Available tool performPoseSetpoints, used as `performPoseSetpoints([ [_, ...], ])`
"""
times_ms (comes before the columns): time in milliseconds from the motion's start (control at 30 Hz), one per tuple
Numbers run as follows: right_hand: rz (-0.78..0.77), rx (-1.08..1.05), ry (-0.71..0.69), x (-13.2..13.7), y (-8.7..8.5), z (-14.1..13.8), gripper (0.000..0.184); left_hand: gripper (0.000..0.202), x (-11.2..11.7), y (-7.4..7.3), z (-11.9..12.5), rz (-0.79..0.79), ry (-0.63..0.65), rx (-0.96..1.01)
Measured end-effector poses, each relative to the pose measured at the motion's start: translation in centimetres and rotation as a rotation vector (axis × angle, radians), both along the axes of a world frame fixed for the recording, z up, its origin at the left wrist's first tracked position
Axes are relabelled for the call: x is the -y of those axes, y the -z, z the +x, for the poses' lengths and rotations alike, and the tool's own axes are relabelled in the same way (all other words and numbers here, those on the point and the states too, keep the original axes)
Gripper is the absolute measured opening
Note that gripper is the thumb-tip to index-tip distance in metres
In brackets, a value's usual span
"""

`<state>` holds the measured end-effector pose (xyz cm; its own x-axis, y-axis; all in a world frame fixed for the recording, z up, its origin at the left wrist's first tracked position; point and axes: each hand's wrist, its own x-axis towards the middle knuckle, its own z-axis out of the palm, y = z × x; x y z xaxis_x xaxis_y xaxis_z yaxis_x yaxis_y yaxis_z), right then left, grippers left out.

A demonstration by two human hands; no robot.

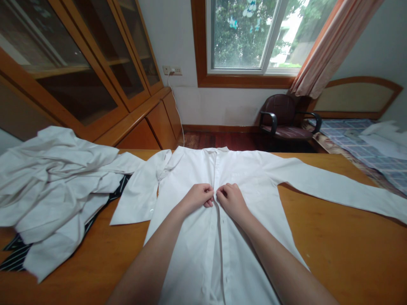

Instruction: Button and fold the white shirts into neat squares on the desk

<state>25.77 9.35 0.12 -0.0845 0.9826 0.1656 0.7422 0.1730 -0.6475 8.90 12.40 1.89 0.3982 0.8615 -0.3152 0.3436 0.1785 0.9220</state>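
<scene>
Nearest me, both forearms run up over the white shirt (197,254), which lies flat, front up, in the middle of the bench (333,237), collar at the far edge. L hand (197,197) and R hand (233,200) meet at the shirt's centre front strip, approx. chest height. The fingers (208,202) of each are curled tight and pinch the fabric edge on either side of the opening. I can't tell whether a button sits between them, as the knuckles hide it.

The shirt's one sleeve (136,195) lies bent on my left; the other sleeve (333,186) stretches out right across the wood.

Further left, a rumpled pile of white garments (54,178) rests on a dark striped cloth (15,254).

Beyond the bench: wooden cabinet (95,84) w/ glass doors left, brown chair (282,118), bed (365,148) right, window (248,34) and curtain (324,51) at the back.
</scene>
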Motion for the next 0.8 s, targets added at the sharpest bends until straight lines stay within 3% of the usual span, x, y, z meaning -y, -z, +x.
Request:
performPoseSetpoints([
  [800,-0.026,0.021,0.003,-0.10,0.10,0.07,0.015,0.012,-0.14,0.65,-0.31,0.060,0.042,-0.002],
])
